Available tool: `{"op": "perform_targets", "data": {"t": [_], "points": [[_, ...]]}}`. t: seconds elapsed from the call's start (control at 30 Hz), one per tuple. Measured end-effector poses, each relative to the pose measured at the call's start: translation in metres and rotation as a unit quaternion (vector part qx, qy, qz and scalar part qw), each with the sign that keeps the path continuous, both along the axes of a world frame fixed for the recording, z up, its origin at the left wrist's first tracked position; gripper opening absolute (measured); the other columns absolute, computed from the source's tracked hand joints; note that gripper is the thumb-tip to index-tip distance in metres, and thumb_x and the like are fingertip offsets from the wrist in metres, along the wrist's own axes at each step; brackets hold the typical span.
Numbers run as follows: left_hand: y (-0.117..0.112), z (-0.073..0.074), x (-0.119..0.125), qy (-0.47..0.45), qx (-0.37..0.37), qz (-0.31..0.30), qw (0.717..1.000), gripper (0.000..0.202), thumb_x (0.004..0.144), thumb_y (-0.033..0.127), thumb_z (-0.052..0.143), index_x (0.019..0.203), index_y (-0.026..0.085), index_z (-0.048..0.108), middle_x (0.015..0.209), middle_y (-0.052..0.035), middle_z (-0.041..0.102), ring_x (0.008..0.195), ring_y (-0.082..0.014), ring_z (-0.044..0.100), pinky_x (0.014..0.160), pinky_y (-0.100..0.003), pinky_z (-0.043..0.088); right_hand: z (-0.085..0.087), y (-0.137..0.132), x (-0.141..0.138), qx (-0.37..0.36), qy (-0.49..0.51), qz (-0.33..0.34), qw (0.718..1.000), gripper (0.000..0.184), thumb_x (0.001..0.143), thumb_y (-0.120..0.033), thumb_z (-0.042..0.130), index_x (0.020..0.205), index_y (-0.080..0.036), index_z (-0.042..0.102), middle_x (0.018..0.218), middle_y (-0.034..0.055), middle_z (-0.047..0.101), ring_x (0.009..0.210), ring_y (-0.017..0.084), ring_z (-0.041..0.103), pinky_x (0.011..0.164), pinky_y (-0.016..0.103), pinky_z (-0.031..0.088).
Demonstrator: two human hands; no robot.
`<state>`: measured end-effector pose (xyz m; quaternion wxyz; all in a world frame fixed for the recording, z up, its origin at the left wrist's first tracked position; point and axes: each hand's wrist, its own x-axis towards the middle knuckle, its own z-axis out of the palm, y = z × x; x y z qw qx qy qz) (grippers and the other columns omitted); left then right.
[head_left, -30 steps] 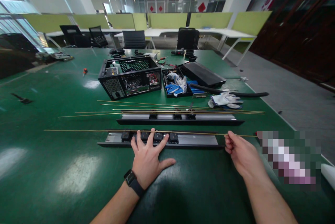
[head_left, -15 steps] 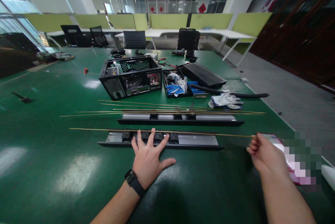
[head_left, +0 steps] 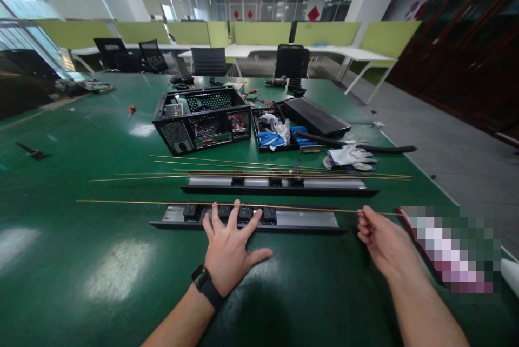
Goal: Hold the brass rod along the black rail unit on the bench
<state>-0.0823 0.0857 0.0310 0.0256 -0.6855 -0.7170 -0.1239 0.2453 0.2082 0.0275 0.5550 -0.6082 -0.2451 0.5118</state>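
My left hand [head_left: 230, 244] lies spread, its fingertips on the black blocks [head_left: 245, 213] seated in the nearer metal channel [head_left: 304, 218]. A long, thin brass-coloured rod [head_left: 121, 201] runs along the top of that channel and sticks out past both ends. My right hand [head_left: 377, 231] pinches the rod beyond the channel's right end, and a short piece shows past the fingers. Behind lies a second metal channel [head_left: 336, 181] with a few black blocks in it. Several more thin rods [head_left: 133, 174] lie across and around it.
A black computer case [head_left: 203, 122] stands farther back. Beside it are a black tray [head_left: 259, 146] with blue and white gloves, a flat black panel [head_left: 316, 115] and a white glove [head_left: 352, 157]. A blurred-out pink-edged object [head_left: 421, 249] is at the right.
My right hand has moved left with the rod, whose left end now reaches farther left. The leftmost black block has shifted slightly left. My left hand stays in place.
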Motion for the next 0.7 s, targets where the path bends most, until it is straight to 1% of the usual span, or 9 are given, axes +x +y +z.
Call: {"op": "perform_targets", "data": {"t": [0.13, 0.27, 0.4, 0.57, 0.7], "points": [[0.0, 0.0, 0.0, -0.006, -0.002, 0.002, 1.0, 0.089, 0.075, 0.08, 0.074, 0.155, 0.052, 0.046, 0.167, -0.0134, 0.042, 0.151, -0.0651, 0.018, 0.112, -0.086, 0.019, 0.001, -0.005, -0.01, 0.011, -0.007, 0.025, 1.0, 0.033, 0.068, -0.04, 0.094, 0.077, -0.017, 0.073, 0.069, 0.0018, 0.058, 0.056, 0.009, 0.046, 0.041, 0.016, 0.037], [0.0, 0.001, 0.001, -0.009, -0.009, 0.002, 1.0, 0.089, 0.075, 0.078, 0.075, 0.155, 0.051, 0.047, 0.167, -0.013, 0.041, 0.151, -0.0648, 0.017, 0.112, -0.086, 0.019, -0.001, -0.006, -0.014, 0.016, -0.009, 0.025, 1.0, 0.037, 0.065, -0.045, 0.096, 0.075, -0.018, 0.072, 0.067, 0.0012, 0.058, 0.055, 0.009, 0.045, 0.04, 0.016, 0.036], [0.0, 0.0, 0.0, -0.009, -0.007, 0.004, 1.0, 0.089, 0.075, 0.079, 0.074, 0.155, 0.051, 0.046, 0.168, -0.0126, 0.041, 0.151, -0.0648, 0.016, 0.112, -0.086, 0.018, -0.001, -0.009, -0.02, 0.021, -0.01, 0.036, 0.999, 0.04, 0.061, -0.045, 0.098, 0.076, -0.018, 0.073, 0.069, 0.0019, 0.061, 0.057, 0.009, 0.049, 0.043, 0.017, 0.038], [0.0, -0.001, 0.0, -0.01, -0.01, 0.005, 1.0, 0.089, 0.076, 0.08, 0.072, 0.156, 0.051, 0.045, 0.168, -0.0116, 0.041, 0.152, -0.0647, 0.015, 0.114, -0.085, 0.017, 0.001, -0.011, -0.029, 0.004, -0.036, 0.069, 0.997, 0.042, 0.062, -0.049, 0.097, 0.074, -0.017, 0.072, 0.072, 0.004, 0.066, 0.054, 0.009, 0.047, 0.042, 0.02, 0.035], [0.0, -0.001, 0.0, -0.01, -0.009, 0.005, 1.0, 0.088, 0.077, 0.082, 0.07, 0.156, 0.052, 0.045, 0.168, -0.0114, 0.041, 0.152, -0.0644, 0.016, 0.114, -0.084, 0.017, 0.0, -0.01, -0.027, 0.002, -0.027, 0.056, 0.998, 0.042, 0.064, -0.051, 0.095, 0.075, -0.017, 0.074, 0.069, 0.0032, 0.064, 0.055, 0.009, 0.047, 0.043, 0.018, 0.035]]}}
